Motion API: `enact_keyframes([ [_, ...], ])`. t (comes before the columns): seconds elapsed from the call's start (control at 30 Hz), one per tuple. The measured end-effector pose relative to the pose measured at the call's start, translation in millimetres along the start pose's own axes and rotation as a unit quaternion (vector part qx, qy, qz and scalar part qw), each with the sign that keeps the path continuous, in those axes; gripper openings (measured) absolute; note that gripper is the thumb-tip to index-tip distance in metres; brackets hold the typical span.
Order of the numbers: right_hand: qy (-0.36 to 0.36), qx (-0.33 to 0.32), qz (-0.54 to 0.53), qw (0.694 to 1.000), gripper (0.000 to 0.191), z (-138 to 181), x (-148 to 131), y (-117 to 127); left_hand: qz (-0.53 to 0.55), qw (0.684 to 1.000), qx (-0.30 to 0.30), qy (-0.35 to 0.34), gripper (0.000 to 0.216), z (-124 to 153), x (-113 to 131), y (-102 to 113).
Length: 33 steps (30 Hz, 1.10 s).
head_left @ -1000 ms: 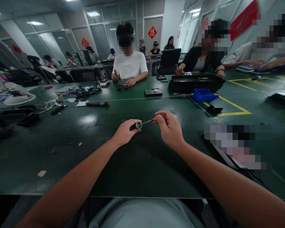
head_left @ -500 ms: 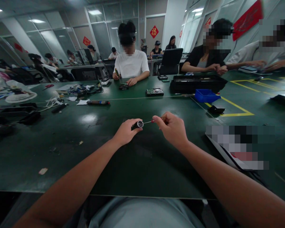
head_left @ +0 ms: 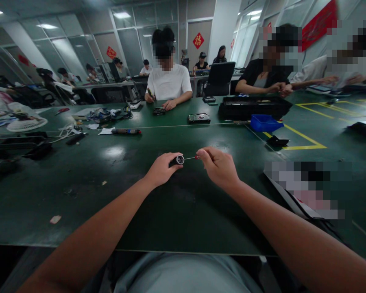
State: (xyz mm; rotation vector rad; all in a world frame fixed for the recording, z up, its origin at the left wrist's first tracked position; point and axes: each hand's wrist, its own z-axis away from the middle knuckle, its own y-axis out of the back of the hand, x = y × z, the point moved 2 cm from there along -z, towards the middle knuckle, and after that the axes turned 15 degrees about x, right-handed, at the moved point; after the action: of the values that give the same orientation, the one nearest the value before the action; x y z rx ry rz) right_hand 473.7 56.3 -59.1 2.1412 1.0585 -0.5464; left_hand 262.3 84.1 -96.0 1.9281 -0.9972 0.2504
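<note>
My left hand (head_left: 161, 169) is closed around a small black cylindrical part with a silver end (head_left: 178, 160), held just above the green table (head_left: 116, 195). My right hand (head_left: 218, 167) pinches a thin screwdriver with a red collar (head_left: 191, 157), most of its handle hidden in the fist. The screwdriver's metal tip meets the silver end of the part. Both hands hover near the middle of the table, a short gap between them.
Across the table lie a circuit board (head_left: 197, 118), a blue bin (head_left: 264, 122), a black tray (head_left: 253, 107), a dark pen-like tool (head_left: 126, 131) and cable clutter (head_left: 103, 115). Several people sit on the far side. A blurred flat object (head_left: 305, 187) lies right of my hands.
My right hand has sunk slightly and turned, hiding more of the screwdriver handle. The left hand and the part stay almost where they were.
</note>
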Motion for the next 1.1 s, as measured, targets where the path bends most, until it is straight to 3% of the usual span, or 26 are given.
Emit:
enact_keyframes([
  [0.6,0.061,-0.033,0.009,0.998,0.02,2.6,-5.4,0.3,0.002,1.0,-0.006,-0.014,0.037,0.4,1.6,-0.5],
  [0.77,-0.037,0.031,-0.086,0.995,0.012,5.8,-0.3,-3.8,-0.005,1.0,-0.004,-0.014,0.037,-0.8,2.9,0.3],
  [0.93,-0.14,0.045,-0.197,0.969,0.02,5.3,8.7,-12.9,-0.001,1.0,0.015,-0.027,0.037,-2.8,4.3,2.9],
  [1.0,-0.193,0.059,-0.243,0.949,0.023,2.8,15.9,-16.8,0.009,0.999,0.019,-0.036,0.037,-3.8,4.5,4.3],
  [1.1,-0.314,0.067,-0.334,0.886,0.028,-1.0,29.0,-22.6,0.022,0.998,-0.002,-0.063,0.036,-5.0,5.2,5.1],
])
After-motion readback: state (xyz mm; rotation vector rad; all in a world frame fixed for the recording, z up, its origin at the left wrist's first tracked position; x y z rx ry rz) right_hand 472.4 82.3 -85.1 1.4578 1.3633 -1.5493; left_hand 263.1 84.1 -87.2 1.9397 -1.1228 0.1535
